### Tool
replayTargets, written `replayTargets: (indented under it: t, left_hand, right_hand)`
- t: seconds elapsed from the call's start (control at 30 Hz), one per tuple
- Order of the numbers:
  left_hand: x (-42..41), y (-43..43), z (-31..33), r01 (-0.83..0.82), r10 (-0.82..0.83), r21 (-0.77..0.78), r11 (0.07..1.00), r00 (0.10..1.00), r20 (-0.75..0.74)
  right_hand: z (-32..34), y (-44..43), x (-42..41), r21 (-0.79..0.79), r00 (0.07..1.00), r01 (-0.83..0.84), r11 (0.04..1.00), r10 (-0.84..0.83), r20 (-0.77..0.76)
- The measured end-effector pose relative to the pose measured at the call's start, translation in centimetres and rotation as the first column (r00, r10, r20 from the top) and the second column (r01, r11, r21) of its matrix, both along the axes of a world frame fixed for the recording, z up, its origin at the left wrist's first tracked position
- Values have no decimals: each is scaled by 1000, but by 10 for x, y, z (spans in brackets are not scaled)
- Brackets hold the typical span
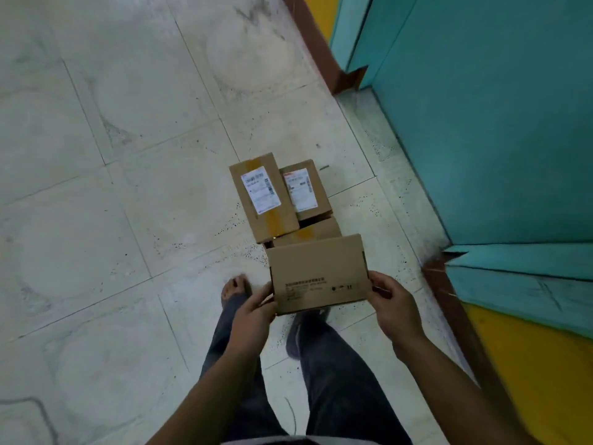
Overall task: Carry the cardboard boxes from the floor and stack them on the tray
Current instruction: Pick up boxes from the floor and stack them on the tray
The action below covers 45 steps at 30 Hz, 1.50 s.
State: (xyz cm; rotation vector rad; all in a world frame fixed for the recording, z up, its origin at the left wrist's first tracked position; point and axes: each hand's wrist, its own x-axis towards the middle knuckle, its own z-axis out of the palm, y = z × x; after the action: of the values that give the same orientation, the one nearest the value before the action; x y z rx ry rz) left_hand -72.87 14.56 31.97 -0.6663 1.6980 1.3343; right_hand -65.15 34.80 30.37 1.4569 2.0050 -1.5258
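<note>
I hold a plain brown cardboard box [317, 273] with small dark print in the air above my feet. My left hand [253, 311] grips its lower left corner and my right hand [393, 303] grips its right edge. Beyond it, on the floor, stand more cardboard boxes: a taller one with a white label and yellow tape [263, 195], a smaller labelled one [305, 189] to its right, and a third with yellow tape [313, 234] partly hidden behind the held box. No tray is in view.
Pale tiled floor [128, 155] spreads to the left and ahead. A teal wall [497, 139] with a brown skirting [321, 49] runs along the right, with yellow patches [539, 364]. My legs and a bare foot [234, 285] are below the held box.
</note>
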Motion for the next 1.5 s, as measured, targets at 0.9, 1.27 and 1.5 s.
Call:
replayTargets:
  t: [0.9,1.27,1.5]
  left_hand:
    - [-42,37,-224,-122,123,-16,992,979,165]
    - [-40,34,-229,-91,99,-56,994,983,155]
    - [-50,22,-199,-61,70,-117,991,995,68]
  right_hand:
    - [-207,32,-67,-20,965,-123,992,124,231]
    - [-208,27,-65,12,967,-148,989,142,210]
    - [-177,30,-70,28,945,-224,974,210,250]
